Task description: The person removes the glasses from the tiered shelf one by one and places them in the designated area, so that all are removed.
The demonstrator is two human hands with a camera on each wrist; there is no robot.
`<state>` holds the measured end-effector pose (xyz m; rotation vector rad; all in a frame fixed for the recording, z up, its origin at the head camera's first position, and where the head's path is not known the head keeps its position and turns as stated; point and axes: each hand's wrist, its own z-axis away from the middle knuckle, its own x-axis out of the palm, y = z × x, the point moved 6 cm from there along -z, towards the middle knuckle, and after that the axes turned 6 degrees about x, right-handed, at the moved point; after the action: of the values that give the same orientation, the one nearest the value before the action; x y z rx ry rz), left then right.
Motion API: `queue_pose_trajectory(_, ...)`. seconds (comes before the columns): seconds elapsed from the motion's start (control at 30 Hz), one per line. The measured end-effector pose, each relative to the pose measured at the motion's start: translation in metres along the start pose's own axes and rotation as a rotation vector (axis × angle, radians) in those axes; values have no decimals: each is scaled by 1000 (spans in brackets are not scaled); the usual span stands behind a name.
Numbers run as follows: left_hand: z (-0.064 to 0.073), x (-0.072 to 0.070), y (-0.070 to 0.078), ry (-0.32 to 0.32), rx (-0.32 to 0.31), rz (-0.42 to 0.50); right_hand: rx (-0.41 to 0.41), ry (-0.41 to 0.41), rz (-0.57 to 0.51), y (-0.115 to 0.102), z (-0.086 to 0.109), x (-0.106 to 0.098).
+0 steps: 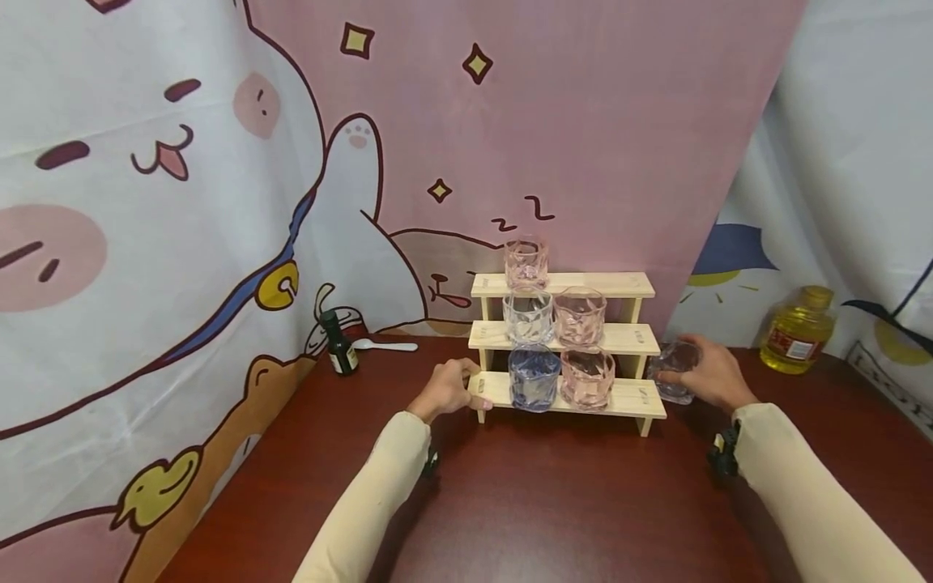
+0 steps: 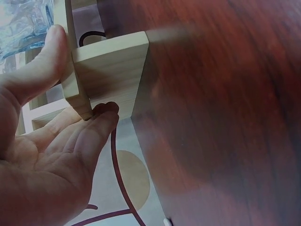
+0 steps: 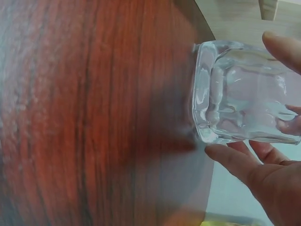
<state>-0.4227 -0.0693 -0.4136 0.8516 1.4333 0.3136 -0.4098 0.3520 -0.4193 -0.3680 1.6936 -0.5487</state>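
A three-step wooden rack (image 1: pixel 628 397) stands on the dark red table. My left hand (image 1: pixel 449 389) grips the left end of its lowest step, thumb on top and fingers underneath, as the left wrist view shows. To the right of the rack my right hand (image 1: pixel 713 372) holds a clear glass (image 3: pixel 254 94) between thumb and fingers, its base close to the tabletop. On the lowest step sit a blue glass (image 1: pixel 534 379) and a pink glass (image 1: pixel 587 379). The middle step carries another clear glass (image 1: pixel 528 317) and a pink glass (image 1: pixel 579 317). One pink glass (image 1: pixel 526 264) is on top.
A small dark bottle (image 1: pixel 339 344) and a white spoon (image 1: pixel 386 346) lie toward the back left. At the back right stands a yellow oil bottle (image 1: pixel 798 332). A printed cloth (image 1: pixel 583 121) hangs behind the table (image 1: pixel 554 502).
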Motion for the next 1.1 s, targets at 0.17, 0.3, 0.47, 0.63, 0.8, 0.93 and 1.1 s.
queue_pose_trajectory(0.17, 0, 0, 0, 6, -3, 10, -15, -24, 19, -2, 0, -1)
queue_pose_trajectory(0.3, 2, -1, 0, 5, -12, 5, -13, -77, 38, -6, -1, -2)
queue_pose_trajectory(0.47, 2, 0, 0, 2, -15, 1, 23, -135, 18, -10, 0, -13)
queue_pose_trajectory(0.63, 3, 2, 0, 4, -15, 3, 54, -140, -23, -16, 3, -34)
queue_pose_trajectory(0.8, 4, 2, -2, 4, -25, 6, 25, -111, -8, -31, 0, -53)
queue_pose_trajectory(0.93, 4, 1, -1, 9, -23, 8, -31, -90, 2, -53, -3, -65)
queue_pose_trajectory(1.1, 4, -1, 2, 5, -17, 7, -84, -60, -6, -88, -7, -77)
